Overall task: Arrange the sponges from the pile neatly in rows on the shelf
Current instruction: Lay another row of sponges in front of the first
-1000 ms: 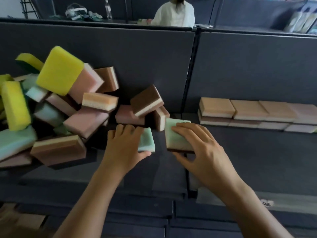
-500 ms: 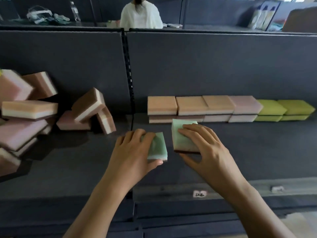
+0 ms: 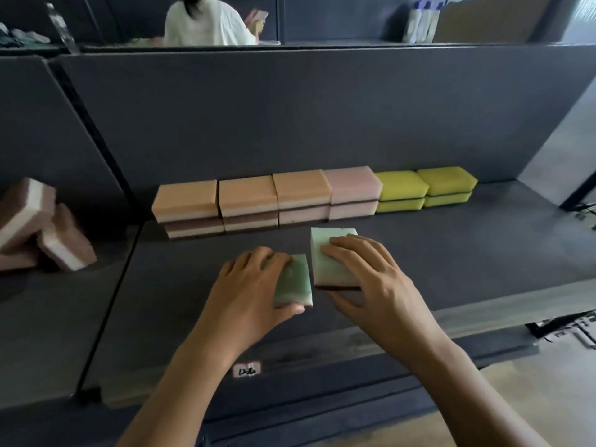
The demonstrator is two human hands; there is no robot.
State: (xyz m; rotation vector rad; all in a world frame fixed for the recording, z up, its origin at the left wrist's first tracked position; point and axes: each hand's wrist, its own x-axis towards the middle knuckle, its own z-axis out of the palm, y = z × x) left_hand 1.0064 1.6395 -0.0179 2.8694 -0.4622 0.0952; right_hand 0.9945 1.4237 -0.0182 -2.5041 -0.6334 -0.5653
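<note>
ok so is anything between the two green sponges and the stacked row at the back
Nothing visible does. The left hand grips the left green sponge, the right hand the right green sponge, and only bare shelf shows between them and the stacked row.

Dim, soft light; daylight glares pale far right of my right hand (image 3: 371,282). My hands throw faint shadows on the dark shelf (image 3: 467,253). The green sponge (image 3: 295,282) in my left hand (image 3: 248,295) and the pile (image 3: 42,227) far left of it smear with blur; frame edges bow.
</note>
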